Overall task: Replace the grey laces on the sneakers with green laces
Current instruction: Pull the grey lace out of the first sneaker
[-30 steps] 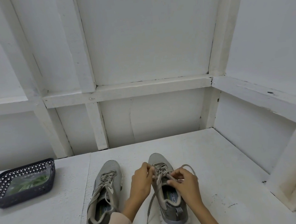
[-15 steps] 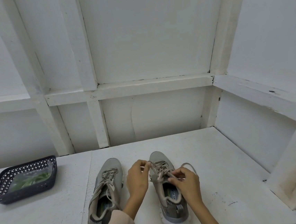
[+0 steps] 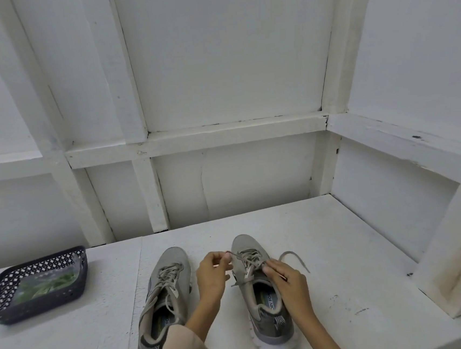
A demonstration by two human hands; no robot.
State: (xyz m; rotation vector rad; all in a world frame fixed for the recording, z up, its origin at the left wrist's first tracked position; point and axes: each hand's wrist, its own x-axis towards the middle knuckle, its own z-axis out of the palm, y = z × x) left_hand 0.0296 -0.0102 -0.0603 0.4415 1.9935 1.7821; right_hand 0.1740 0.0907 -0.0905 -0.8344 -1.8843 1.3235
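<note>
From the head: pinching a grey lace [image 3: 235,255] in left hand [image 3: 213,274] fingertips, just left of the right sneaker [image 3: 269,331], toe pointing away; right hand [image 3: 288,280] pinching the crossings. Probably pulling leftward next, across the shoe's length. Against a second ago, strand drawn slightly further out; green laces [image 3: 48,286] lying in the basket [image 3: 0,311].

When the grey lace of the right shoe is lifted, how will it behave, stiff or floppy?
Probably floppy: the lace curves limply at its free end beside the right hand. Likely light, since the left hand holds a strand with fingertips only. It may snag where it crosses the shoe.
</note>
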